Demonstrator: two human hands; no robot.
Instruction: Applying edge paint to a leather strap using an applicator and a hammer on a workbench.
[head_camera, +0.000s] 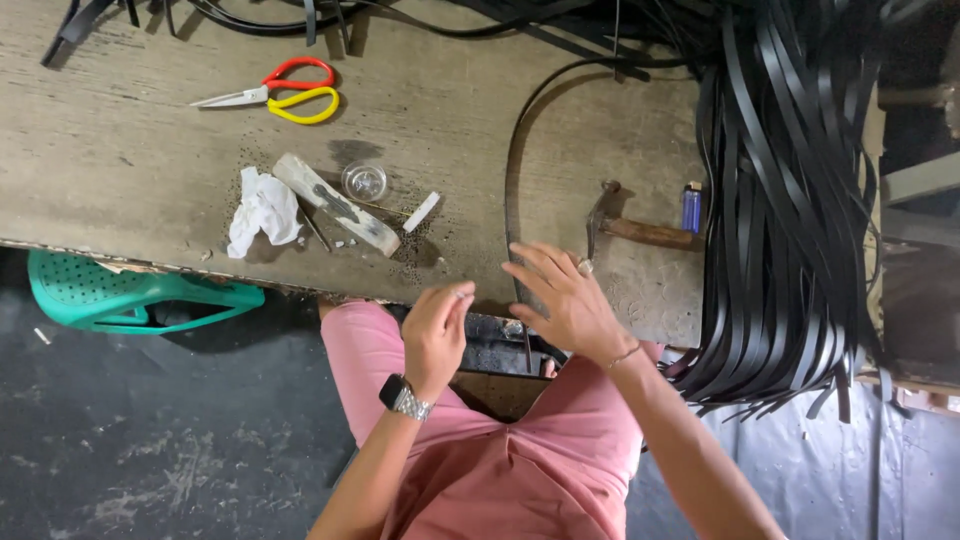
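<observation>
My right hand (565, 300) lies with fingers spread at the front edge of the worn wooden table (120, 160). It rests over a thin black strip (512, 170) that curves across the table and drops past the edge. My left hand (435, 330), with a watch on its wrist, hovers just left of it. Its fingers are curled together with the thumb against the fingertips, and nothing shows between them. A hammer (640, 232) lies just beyond my right fingertips.
A thick bundle of black strips (790, 200) hangs over the table's right end, beside a blue lighter (691, 207). Further left lie a wooden block (335, 205), a small glass dish (364, 181), a crumpled white cloth (262, 210) and red-and-yellow scissors (285, 92). A green plastic stool (130, 295) lies below.
</observation>
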